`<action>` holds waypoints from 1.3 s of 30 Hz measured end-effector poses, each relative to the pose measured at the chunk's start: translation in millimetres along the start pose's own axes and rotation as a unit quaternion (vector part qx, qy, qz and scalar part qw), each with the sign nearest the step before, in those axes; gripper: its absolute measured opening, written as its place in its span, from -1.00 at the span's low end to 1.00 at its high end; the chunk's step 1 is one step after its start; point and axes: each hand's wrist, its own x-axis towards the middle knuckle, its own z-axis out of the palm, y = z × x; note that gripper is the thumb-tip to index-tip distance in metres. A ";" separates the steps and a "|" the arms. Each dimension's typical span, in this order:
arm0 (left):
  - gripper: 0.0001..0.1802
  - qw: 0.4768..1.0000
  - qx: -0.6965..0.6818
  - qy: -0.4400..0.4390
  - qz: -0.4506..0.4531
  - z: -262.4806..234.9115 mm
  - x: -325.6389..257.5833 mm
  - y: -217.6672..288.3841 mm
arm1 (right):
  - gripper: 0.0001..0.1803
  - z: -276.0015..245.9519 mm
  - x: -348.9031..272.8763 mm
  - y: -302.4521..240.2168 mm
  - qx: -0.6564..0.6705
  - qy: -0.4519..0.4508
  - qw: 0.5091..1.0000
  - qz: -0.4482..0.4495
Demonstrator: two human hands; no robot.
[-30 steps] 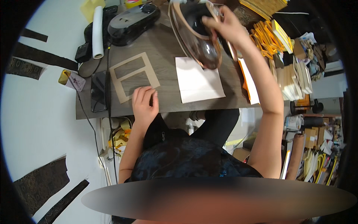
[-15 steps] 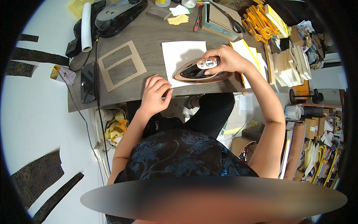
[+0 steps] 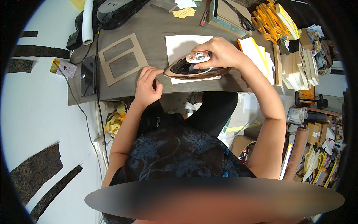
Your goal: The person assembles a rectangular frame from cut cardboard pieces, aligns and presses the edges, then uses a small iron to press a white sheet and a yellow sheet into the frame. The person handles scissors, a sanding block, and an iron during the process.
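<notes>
My right hand (image 3: 220, 53) is wrapped round the handle of a dark clothes iron (image 3: 181, 68) with a copper-coloured rim. The iron lies over a white sheet of paper (image 3: 179, 44), its tip pointing left and its heel past the sheet's right edge. Beside the sheet's lower left, my left hand (image 3: 147, 86) rests at the table's front edge. Its fingers are bent but apart, holding nothing that I can see, and the fingertips come close to the iron's tip. Left of that hand, a beige board frame (image 3: 108, 77) with two openings lies flat, near the fingers.
Scissors (image 3: 242, 19) lie on a boxed stack at the back, beside a red cutter (image 3: 204, 17). Yellow-edged papers (image 3: 257, 56) and upright pale blocks (image 3: 292, 71) stand at the right. A phone (image 3: 88, 76), a cable and a white roll (image 3: 88, 22) line the left.
The iron has slid left across the paper in my right hand, its tip now past the sheet's left edge. My left hand has shifted left, away from the paper.
</notes>
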 end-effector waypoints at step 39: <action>-0.52 0.998 0.039 -0.048 -0.013 3.2 3.7 5.9 | -0.51 7.4 -29.1 -0.7 -0.042 0.048 0.998 0.026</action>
